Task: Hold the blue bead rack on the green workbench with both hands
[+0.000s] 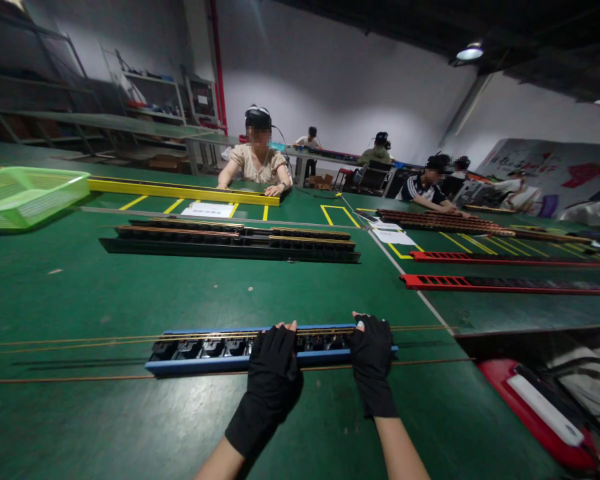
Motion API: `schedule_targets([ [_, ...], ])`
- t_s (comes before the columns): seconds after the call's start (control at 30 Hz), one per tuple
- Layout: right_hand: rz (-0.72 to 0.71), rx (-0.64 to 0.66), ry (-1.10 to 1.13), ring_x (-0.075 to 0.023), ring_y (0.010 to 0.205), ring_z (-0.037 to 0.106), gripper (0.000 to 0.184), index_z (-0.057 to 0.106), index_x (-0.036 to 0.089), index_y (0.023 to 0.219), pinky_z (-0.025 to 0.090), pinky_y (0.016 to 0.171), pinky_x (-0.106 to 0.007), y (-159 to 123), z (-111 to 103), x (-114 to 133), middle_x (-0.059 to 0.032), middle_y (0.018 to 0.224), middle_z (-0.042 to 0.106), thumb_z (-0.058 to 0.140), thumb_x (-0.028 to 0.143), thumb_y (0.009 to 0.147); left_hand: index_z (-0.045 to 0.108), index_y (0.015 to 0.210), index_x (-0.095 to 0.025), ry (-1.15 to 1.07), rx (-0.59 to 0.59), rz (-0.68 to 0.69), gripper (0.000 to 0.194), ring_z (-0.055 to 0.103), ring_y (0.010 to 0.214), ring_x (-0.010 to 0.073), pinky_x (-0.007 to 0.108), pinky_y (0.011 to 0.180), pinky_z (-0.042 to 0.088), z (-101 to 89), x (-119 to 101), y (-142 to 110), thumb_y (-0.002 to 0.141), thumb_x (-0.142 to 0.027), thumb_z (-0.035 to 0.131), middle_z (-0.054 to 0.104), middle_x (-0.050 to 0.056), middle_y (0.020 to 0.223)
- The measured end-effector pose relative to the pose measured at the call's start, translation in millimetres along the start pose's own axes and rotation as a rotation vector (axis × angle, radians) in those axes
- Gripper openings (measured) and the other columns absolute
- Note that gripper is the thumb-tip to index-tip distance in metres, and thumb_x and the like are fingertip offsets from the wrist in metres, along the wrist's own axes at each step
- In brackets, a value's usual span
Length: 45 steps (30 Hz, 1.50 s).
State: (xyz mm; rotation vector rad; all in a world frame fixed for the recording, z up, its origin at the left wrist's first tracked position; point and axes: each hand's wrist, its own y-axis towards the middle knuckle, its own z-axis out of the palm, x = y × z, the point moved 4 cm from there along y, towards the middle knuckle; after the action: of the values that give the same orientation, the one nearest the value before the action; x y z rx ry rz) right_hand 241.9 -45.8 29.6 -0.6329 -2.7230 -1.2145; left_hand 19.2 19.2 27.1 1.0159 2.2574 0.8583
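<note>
A long blue rail [200,363] holding a row of black parts lies across the green table in front of me. Thin brass rods [80,341] run along it and stick out past both ends. My left hand [273,363], in a black glove, rests on the rail's middle with its fingers curled over the rods. My right hand [371,350], also gloved, sits on the rail's right end, fingers bent over its top. Both hands press on the rail where it lies.
Black rails [230,241] lie further back on the table, red rails [505,283] to the right. A green basket [25,193] stands at the far left. A red and white object [545,410] sits at the right edge. Several people sit at tables behind.
</note>
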Motion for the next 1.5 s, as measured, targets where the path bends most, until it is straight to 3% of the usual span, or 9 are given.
schedule_targets([
  [0.1,0.006,-0.023,0.012,-0.0239,0.097,0.062,0.039,0.068,0.016,0.103,0.038,0.098,-0.044,-0.1,-1.9,1.0,-0.0102,0.098,0.071,0.031,0.026,0.097,0.036,0.148,-0.018,-0.005,0.0,0.003,0.07,0.055,0.122,0.0261,0.044,0.107,0.035,0.6,0.3,-0.2,0.08,-0.006,0.047,0.063,0.011,0.129],
  [0.27,-0.034,-0.094,0.023,-0.0246,0.124,0.053,0.041,0.06,0.015,0.125,0.033,0.108,-0.048,-8.5,-4.0,18.4,-0.0128,0.123,0.066,0.03,0.024,0.098,0.032,0.151,-0.018,0.016,0.004,0.009,0.073,0.055,0.123,0.0269,0.046,0.109,0.033,0.7,0.0,-1.0,0.08,-0.006,0.048,0.063,0.011,0.13],
  [0.43,-0.119,0.025,0.027,-0.0214,0.106,0.059,0.037,0.066,0.016,0.112,0.034,0.107,-0.044,-12.1,4.7,38.4,-0.0101,0.106,0.071,0.032,0.02,0.098,0.03,0.151,-0.017,0.01,-0.01,0.021,0.072,0.055,0.122,0.0261,0.044,0.108,0.035,-0.3,-0.2,0.4,0.082,-0.006,0.048,0.063,0.01,0.13],
  [0.87,-0.111,0.069,0.032,-0.0211,0.092,0.057,0.038,0.068,0.017,0.104,0.036,0.096,-0.038,-5.6,2.3,38.6,-0.0076,0.095,0.069,0.03,0.021,0.099,0.035,0.149,-0.018,-0.006,-0.015,0.004,0.068,0.056,0.119,0.0257,0.044,0.107,0.034,0.2,0.2,1.1,0.083,-0.007,0.048,0.064,0.009,0.128],
  [1.17,-0.17,-0.001,0.001,-0.0218,0.099,0.06,0.036,0.068,0.015,0.108,0.037,0.101,-0.042,-8.6,4.3,37.8,-0.0095,0.102,0.071,0.034,0.023,0.1,0.045,0.141,-0.015,-0.014,-0.069,0.004,0.058,0.057,0.117,0.0244,0.042,0.105,0.037,-4.1,-2.3,4.0,0.084,-0.005,0.046,0.065,0.008,0.126],
  [1.3,-0.188,-0.076,0.015,-0.0232,0.118,0.057,0.037,0.063,0.014,0.12,0.034,0.107,-0.044,-12.6,1.6,38.9,-0.0107,0.117,0.069,0.034,0.022,0.099,0.045,0.141,-0.015,0.001,-0.062,0.002,0.058,0.056,0.119,0.0251,0.043,0.108,0.033,-2.5,-1.8,2.4,0.083,-0.006,0.046,0.065,0.009,0.127],
  [1.4,-0.21,-0.056,0.06,-0.0219,0.13,0.05,0.04,0.059,0.016,0.129,0.029,0.113,-0.046,-15.9,2.6,42.8,-0.0095,0.126,0.066,0.034,0.02,0.099,0.046,0.141,-0.015,0.002,-0.044,0.003,0.058,0.056,0.119,0.0254,0.043,0.108,0.033,-1.1,-0.4,1.3,0.083,-0.008,0.047,0.065,0.009,0.127],
  [1.5,-0.247,-0.014,0.034,-0.0211,0.124,0.055,0.038,0.061,0.017,0.127,0.026,0.115,-0.046,-18.9,8.6,47.8,-0.0083,0.122,0.069,0.035,0.019,0.099,0.046,0.141,-0.017,0.0,-0.025,-0.011,0.058,0.056,0.12,0.025,0.043,0.108,0.033,-0.2,1.1,1.2,0.084,-0.01,0.047,0.065,0.009,0.127],
])
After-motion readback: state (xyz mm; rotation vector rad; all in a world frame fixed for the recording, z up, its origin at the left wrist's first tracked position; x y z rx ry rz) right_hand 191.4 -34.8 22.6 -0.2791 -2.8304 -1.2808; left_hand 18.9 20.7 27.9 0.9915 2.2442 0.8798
